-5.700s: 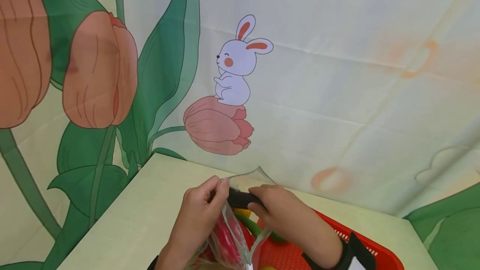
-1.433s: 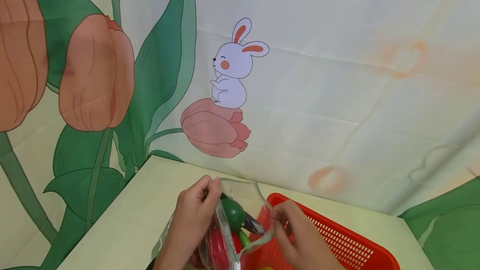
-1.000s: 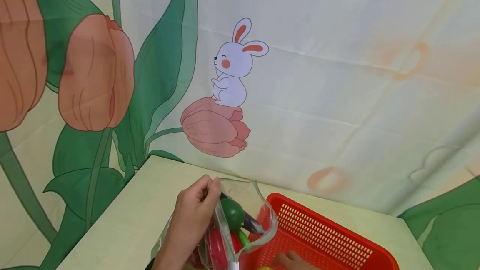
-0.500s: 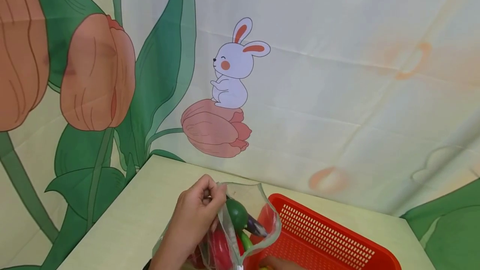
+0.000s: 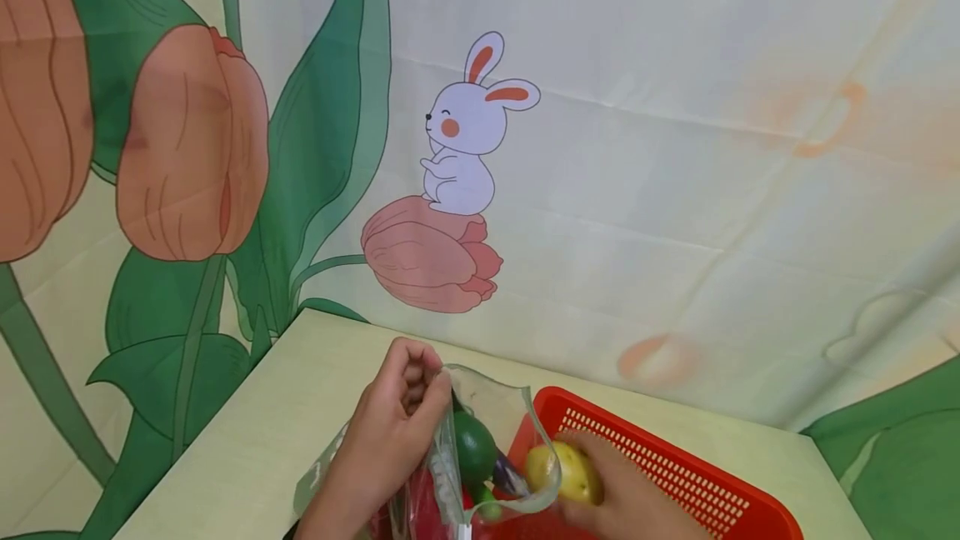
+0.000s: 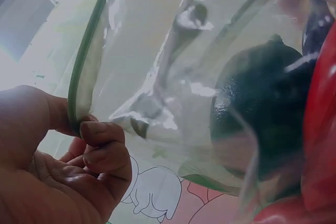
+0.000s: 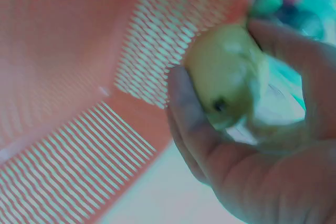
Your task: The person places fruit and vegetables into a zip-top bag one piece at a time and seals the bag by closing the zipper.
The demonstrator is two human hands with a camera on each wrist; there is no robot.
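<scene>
My left hand (image 5: 390, 423) pinches the green-edged rim of a clear zip bag (image 5: 495, 382), which hangs with its mouth spread. Through the plastic show a round dark green vegetable (image 5: 474, 447), a purple eggplant (image 5: 510, 475), a green pepper tip (image 5: 486, 502) and something red (image 6: 323, 114). Just right of the bag's mouth, my right hand (image 5: 615, 486) holds a yellow potato (image 5: 566, 472) with small dark spots. In the right wrist view, fingers and thumb of that hand curl round the potato (image 7: 226, 72); that view is blurred.
A red perforated plastic basket (image 5: 712, 473) sits on the pale table (image 5: 247, 432) to the right, beneath my right hand. Behind the table hangs a cloth printed with tulips and a rabbit (image 5: 465, 148).
My right hand let go of the bag's rim, reached down into the red basket, and came up with the potato to the bag's mouth. My left hand has stayed at the rim.
</scene>
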